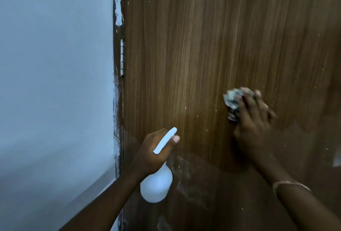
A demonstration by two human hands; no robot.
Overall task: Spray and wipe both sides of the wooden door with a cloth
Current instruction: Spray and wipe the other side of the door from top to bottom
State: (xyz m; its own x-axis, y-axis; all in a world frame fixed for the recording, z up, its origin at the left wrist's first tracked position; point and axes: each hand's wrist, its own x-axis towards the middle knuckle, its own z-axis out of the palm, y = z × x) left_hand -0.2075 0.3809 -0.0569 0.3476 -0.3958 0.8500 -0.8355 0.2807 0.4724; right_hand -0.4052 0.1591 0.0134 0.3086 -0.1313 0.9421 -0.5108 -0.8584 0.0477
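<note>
The brown wooden door fills the right two thirds of the view, flecked with small white specks. My right hand presses a crumpled grey-white cloth flat against the door at mid height, fingers spread over it. Lower left, my left hand grips a white spray bottle by its neck, its nozzle head pointing up and right toward the door, thumb beside the trigger. The bottle hangs a little in front of the door surface.
A pale blue-white wall takes the left third. A metal hinge sits on the door's left edge, where the frame shows chipped white paint. Smeared whitish patches mark the lower door. A bracelet circles my right wrist.
</note>
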